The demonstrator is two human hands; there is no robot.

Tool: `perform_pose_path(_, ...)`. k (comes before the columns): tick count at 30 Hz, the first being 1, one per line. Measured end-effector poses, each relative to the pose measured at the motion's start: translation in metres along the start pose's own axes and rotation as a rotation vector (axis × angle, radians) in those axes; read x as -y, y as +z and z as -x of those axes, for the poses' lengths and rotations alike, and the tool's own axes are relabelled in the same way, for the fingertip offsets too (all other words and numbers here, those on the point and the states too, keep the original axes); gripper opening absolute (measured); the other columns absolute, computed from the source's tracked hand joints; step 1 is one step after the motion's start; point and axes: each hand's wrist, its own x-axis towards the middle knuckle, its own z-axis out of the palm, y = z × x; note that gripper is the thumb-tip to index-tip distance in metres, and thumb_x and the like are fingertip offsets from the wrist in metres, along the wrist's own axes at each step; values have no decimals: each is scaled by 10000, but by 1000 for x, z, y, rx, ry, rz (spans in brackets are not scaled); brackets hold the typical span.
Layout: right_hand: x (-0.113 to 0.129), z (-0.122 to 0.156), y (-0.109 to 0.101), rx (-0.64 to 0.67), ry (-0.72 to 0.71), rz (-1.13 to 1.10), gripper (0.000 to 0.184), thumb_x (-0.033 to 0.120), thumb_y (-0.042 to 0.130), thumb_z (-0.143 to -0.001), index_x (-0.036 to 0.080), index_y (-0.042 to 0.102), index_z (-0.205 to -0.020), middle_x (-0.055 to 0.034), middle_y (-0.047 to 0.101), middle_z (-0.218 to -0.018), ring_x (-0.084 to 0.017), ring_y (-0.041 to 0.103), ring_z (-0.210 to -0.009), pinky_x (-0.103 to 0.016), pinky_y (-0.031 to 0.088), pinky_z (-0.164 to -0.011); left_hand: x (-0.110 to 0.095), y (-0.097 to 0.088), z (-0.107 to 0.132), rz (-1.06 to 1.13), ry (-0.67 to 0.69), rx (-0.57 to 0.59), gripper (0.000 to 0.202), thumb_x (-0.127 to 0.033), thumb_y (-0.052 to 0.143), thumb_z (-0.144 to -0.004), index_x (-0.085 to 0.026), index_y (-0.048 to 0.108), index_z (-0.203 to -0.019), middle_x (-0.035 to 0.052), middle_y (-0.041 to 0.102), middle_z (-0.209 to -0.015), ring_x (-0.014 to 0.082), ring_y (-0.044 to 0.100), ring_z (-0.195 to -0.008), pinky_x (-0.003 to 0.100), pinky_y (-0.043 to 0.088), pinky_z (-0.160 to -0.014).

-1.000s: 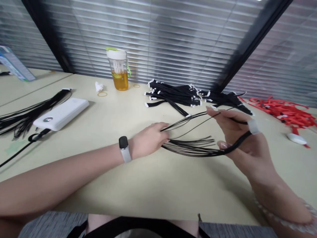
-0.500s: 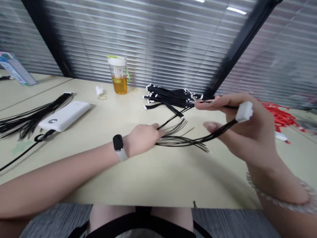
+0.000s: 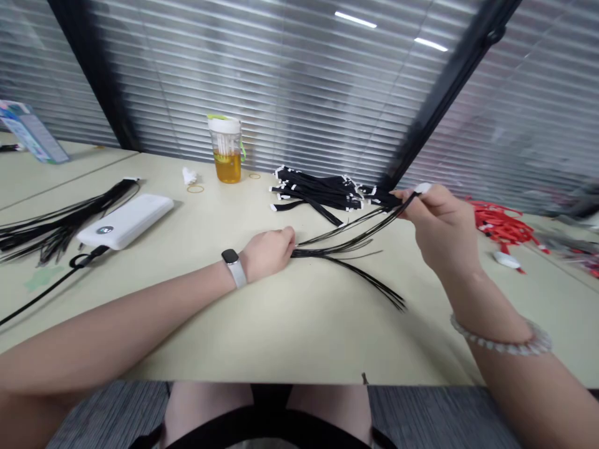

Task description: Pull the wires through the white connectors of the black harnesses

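Note:
My left hand rests low over the table, its fingers closed round a bundle of thin black wires. Some loose wire ends fan out to the right from that fist and curve down toward the tabletop. Other strands run up to my right hand, which is raised and closed on them by a white connector. Most of the connector is hidden by my fingers. Just behind the wires lies a pile of black flat cables with white ends.
At the left, more black wires lie beside a white power bank with a cable plugged in. A bottle of amber drink stands near the blinds. Red cables and a white oval object lie at right.
My right hand has turned and closed over the connector, which was fully visible before. The loose wire ends have swung lower. My left hand keeps its hold.

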Motion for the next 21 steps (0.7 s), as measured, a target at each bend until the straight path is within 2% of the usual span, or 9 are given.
perform_pose_path(3,6,0,13,67,-40,57,159,155,526,-802,200,678,-799,-41,638,-891,-167,584,-885,-327,477,-758,-4,1,-2,-8,-114,-54,273,-240,305,-909,-125,431,-1122,104,646,-716,260,633,-645,333,445,-583)
perform_pose_path(7,3,0,43,245,-48,42,185,184,461,-843,191,628,-764,-4,604,-697,-116,555,-566,-278,459,-568,-5,2,-4,-21,-207,-118,327,-297,289,-929,-118,392,-1183,106,639,-690,280,634,-632,348,439,-582)
perform_pose_path(10,-1,3,68,268,-70,26,129,204,492,-829,183,601,-762,-24,592,-742,-131,561,-622,-289,472,-603,-2,2,-5,-9,-228,-143,327,-319,299,-933,-122,405,-1173,107,644,-718,284,636,-653,355,438,-601)
perform_pose_path(13,-2,10,85,259,-91,-18,109,230,501,-832,189,588,-884,-59,579,-910,-150,578,-756,-305,500,-662,4,1,-5,22,-239,-166,326,-318,294,-941,-126,377,-1191,91,645,-747,252,630,-664,329,433,-613)
perform_pose_path(16,0,18,89,241,-119,-87,127,260,509,-843,207,549,-951,-66,544,-982,-164,565,-894,-326,520,-750,13,0,-5,152,-201,-174,310,-330,305,-943,-133,403,-1162,63,624,-719,212,599,-644,296,410,-606)
perform_pose_path(21,5,39,68,218,-162,-188,147,277,509,-856,234,477,-993,-64,529,-1020,-188,552,-993,-409,493,-861,24,-4,-10,295,-86,-79,304,-364,329,-935,-161,549,-882,42,609,-723,162,559,-660,265,392,-627)
